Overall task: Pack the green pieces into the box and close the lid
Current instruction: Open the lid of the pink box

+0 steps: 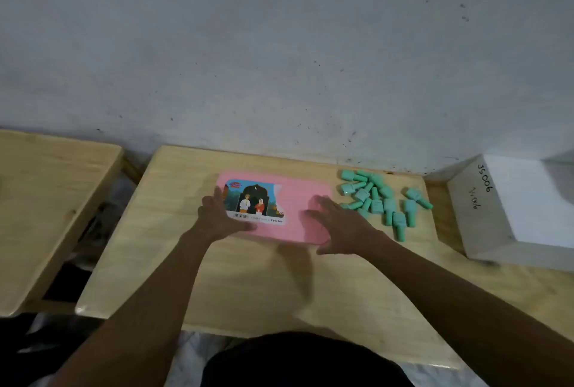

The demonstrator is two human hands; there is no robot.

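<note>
Both grips are released: the left hand [217,218] lies with fingers spread flat on the left edge of the pink box [298,200], covering part of its picture label [253,201], while the right hand [340,226] spreads open at the box's near right corner, though whether it touches the lid is hard to tell. The box sits lid-down and shut on the wooden counter [248,278], its inside hidden, with the green pieces [380,197] heaped loosely just to its right, the right hand masking the nearest few. Further right, a white box [475,209] with blurred handwriting is cut off by the frame.
</note>
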